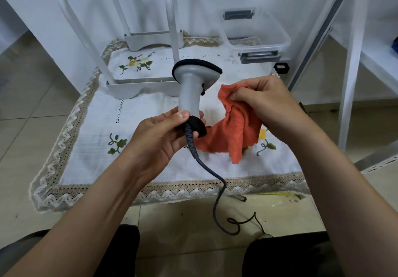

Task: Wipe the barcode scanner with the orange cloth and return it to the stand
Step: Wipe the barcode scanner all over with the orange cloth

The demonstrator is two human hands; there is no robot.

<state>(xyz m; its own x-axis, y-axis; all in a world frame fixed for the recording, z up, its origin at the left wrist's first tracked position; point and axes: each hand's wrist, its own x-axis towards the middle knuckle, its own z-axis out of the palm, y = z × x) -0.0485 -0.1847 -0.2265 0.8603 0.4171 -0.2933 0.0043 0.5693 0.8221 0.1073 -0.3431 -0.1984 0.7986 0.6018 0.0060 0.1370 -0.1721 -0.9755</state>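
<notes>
Barcode scanner [190,96] gripped by left hand [155,139], orange cloth [237,130] pinched in right hand [269,102], clear bin [282,38] behind.

Barcode scanner [190,91] window out of sight.

Grey scanner [190,96] up off the tabletop [103,126], handle toward us, black-rimmed head away, cord [215,182] trailing down. Orange cloth [237,126] bunched just right of it, hem perhaps brushing the tabletop.
</notes>
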